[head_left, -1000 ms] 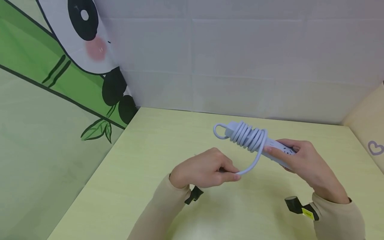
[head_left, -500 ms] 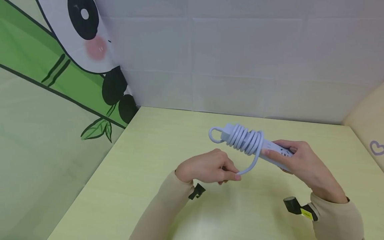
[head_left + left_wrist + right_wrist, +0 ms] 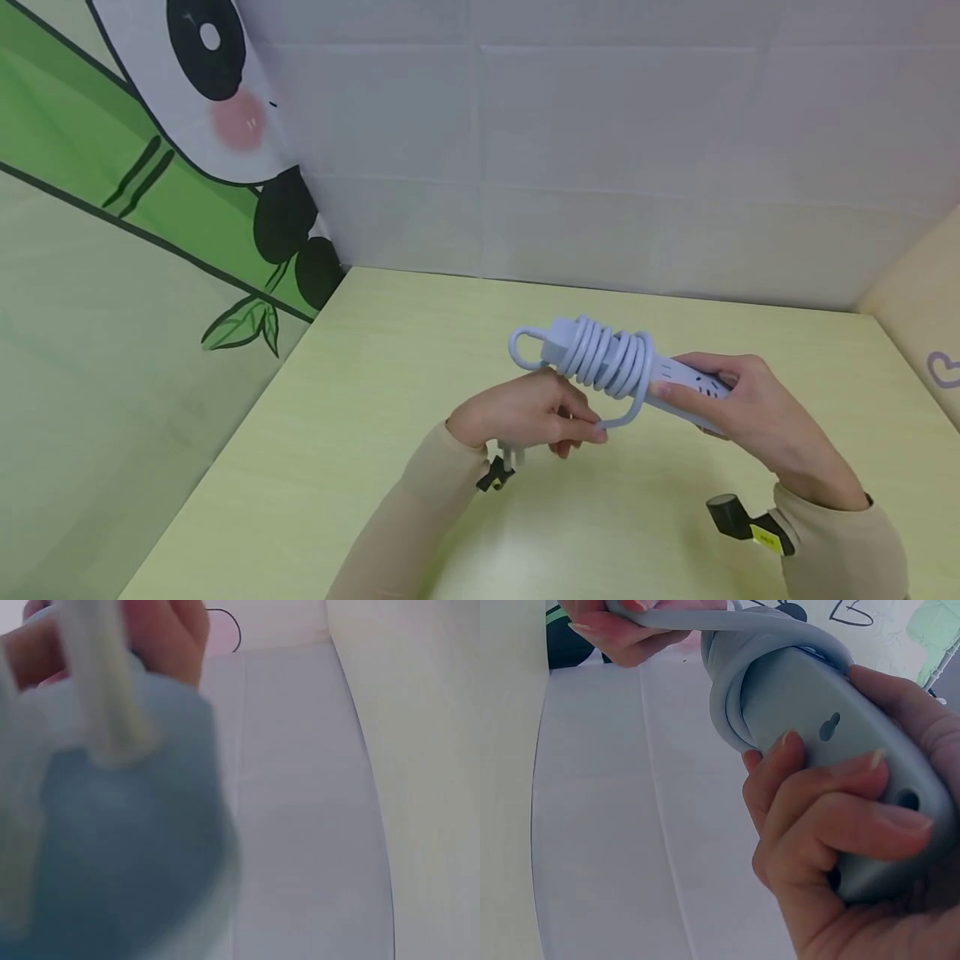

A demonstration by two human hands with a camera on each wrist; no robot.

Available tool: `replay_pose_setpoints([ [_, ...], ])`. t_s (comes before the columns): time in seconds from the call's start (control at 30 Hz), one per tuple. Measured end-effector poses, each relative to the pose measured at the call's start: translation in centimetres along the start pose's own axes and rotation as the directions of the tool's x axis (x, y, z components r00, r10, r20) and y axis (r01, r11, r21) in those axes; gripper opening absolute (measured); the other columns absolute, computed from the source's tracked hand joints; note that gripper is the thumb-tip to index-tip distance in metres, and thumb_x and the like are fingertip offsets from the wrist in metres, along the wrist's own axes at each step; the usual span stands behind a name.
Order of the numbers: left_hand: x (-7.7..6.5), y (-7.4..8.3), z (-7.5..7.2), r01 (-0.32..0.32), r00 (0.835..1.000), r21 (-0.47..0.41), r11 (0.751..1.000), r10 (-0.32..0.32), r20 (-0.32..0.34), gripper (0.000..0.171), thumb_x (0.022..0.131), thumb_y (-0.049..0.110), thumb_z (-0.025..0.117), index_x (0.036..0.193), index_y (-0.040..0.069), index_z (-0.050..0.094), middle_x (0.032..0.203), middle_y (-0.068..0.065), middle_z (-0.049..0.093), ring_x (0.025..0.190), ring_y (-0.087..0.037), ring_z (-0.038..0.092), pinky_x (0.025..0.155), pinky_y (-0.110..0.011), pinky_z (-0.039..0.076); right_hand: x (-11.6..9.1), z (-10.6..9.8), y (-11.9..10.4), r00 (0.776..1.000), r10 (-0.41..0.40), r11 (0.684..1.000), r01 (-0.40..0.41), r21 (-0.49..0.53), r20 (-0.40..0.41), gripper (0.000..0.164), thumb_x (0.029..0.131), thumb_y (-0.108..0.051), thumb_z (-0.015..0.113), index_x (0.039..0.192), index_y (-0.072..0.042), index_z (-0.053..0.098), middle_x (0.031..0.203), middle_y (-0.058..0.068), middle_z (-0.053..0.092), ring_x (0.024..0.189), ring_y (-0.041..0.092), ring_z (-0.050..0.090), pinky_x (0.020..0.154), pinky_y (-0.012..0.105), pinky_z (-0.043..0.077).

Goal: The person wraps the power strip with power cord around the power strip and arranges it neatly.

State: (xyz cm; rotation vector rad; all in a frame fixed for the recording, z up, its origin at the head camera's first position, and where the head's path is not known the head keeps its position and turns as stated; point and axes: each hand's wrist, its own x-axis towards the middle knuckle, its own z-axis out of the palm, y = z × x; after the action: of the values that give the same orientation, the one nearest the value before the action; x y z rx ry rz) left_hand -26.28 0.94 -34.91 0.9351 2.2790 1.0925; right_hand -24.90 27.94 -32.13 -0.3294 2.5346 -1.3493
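Observation:
A pale blue-white power strip [image 3: 677, 377] is held tilted above the table, its far end pointing up and left. My right hand [image 3: 757, 408] grips its near, socketed end; in the right wrist view the fingers curl under its back [image 3: 795, 697], which has a keyhole slot. The cord [image 3: 611, 358] is wound in several turns around the far half, with a small loop sticking out beyond the end. My left hand [image 3: 525, 408] pinches the cord's loose length below the coils. A blurred plug [image 3: 135, 847] with pale prongs fills much of the left wrist view, below that hand.
The pale yellow table [image 3: 360, 350] lies under both hands. A light grey fabric wall [image 3: 600, 150] stands behind it, with a printed panda and bamboo panel [image 3: 150, 250] at left. Black camera mounts [image 3: 731, 512] sit at both wrists.
The power strip and right hand have shifted slightly left and down. The left hand has edged right, and the stretch of cord between the hands is shorter. Plug prongs now show under the left wrist.

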Motion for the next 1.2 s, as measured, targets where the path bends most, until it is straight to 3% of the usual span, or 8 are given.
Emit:
replay_pose_setpoints([
  [0.2,0.5,-0.9,0.0,-0.067,0.994,-0.005,0.998,0.066,-0.091,0.014,0.097,0.02,0.069,0.092,0.01,0.077,0.077,0.0,0.07,0.065,-0.007,0.066,0.068,-0.021,0.057,-0.2,-0.1,-0.1,1.0,-0.007,1.0,0.007,0.008,0.013,0.05,0.098,-0.037,0.068,0.138,-0.009,0.06,0.115,0.014,0.063,0.092,0.02,0.06,0.072,0.031,0.056],
  [0.4,1.0,-1.8,0.0,-0.222,0.965,-0.128,0.967,0.198,-0.173,0.018,0.094,0.009,0.073,0.109,0.006,0.064,0.088,-0.008,0.07,0.066,-0.015,0.063,0.066,-0.03,0.059,-0.3,-0.1,-0.3,0.999,-0.03,0.999,0.03,0.015,0.041,0.047,0.097,-0.034,0.069,0.137,-0.01,0.062,0.115,0.012,0.066,0.093,0.021,0.062,0.074,0.032,0.057],
  [0.67,1.3,-2.3,-0.6,-0.219,0.959,-0.13,0.967,0.189,-0.213,0.009,0.094,0.009,0.071,0.094,0.009,0.062,0.078,-0.001,0.057,0.066,-0.011,0.055,0.063,-0.024,0.051,-0.5,-0.2,0.0,0.993,-0.088,0.995,0.084,0.048,0.076,0.035,0.099,-0.028,0.067,0.13,-0.011,0.066,0.111,0.008,0.068,0.093,0.02,0.063,0.074,0.031,0.057],
  [0.8,0.8,-2.2,-0.8,-0.327,0.922,-0.06,0.943,0.305,-0.238,0.015,0.091,-0.004,0.068,0.083,0.004,0.058,0.076,-0.007,0.059,0.068,-0.005,0.053,0.065,-0.02,0.05,-0.6,-0.4,0.2,0.988,-0.119,0.992,0.113,0.058,0.103,0.031,0.099,-0.025,0.067,0.127,-0.011,0.067,0.109,0.003,0.071,0.093,0.018,0.065,0.076,0.03,0.057],
  [0.9,0.4,-2.4,-0.9,-0.387,0.879,0.086,0.918,0.395,-0.268,0.02,0.086,-0.011,0.066,0.074,0.003,0.058,0.071,-0.007,0.059,0.066,-0.001,0.051,0.064,-0.018,0.049,-0.6,-0.4,0.3,0.975,-0.166,0.984,0.155,0.084,0.15,0.029,0.1,-0.019,0.066,0.127,-0.011,0.068,0.109,0.001,0.074,0.094,0.018,0.068,0.078,0.029,0.058],
  [0.97,0.2,-2.5,-0.9,-0.376,0.882,0.055,0.925,0.375,-0.286,0.025,0.084,-0.013,0.061,0.066,0.003,0.053,0.063,-0.004,0.052,0.06,-0.001,0.044,0.058,-0.017,0.044,-0.7,-0.3,0.4,0.96,-0.211,0.976,0.197,0.09,0.182,0.027,0.099,-0.016,0.066,0.126,-0.012,0.069,0.106,0.001,0.075,0.091,0.017,0.068,0.075,0.028,0.057],
  [1.07,0.1,-2.4,-0.8,-0.319,0.917,-0.031,0.947,0.301,-0.262,0.026,0.085,-0.008,0.059,0.062,0.005,0.054,0.06,0.003,0.045,0.056,-0.003,0.037,0.054,-0.019,0.036,-0.8,0.0,0.4,0.928,-0.289,0.957,0.278,0.079,0.234,0.025,0.097,-0.012,0.068,0.121,-0.017,0.071,0.101,0.001,0.074,0.086,0.018,0.066,0.072,0.027,0.055],
  [1.2,0.0,-2.2,-0.8,-0.238,0.958,-0.124,0.963,0.212,-0.194,0.02,0.089,-0.002,0.065,0.073,0.008,0.071,0.064,0.004,0.056,0.057,-0.006,0.046,0.057,-0.02,0.042,-0.8,0.3,0.3,0.854,-0.416,0.909,0.398,0.123,0.314,0.027,0.095,-0.006,0.068,0.119,-0.017,0.071,0.105,0.002,0.075,0.09,0.018,0.069,0.078,0.028,0.057],
])
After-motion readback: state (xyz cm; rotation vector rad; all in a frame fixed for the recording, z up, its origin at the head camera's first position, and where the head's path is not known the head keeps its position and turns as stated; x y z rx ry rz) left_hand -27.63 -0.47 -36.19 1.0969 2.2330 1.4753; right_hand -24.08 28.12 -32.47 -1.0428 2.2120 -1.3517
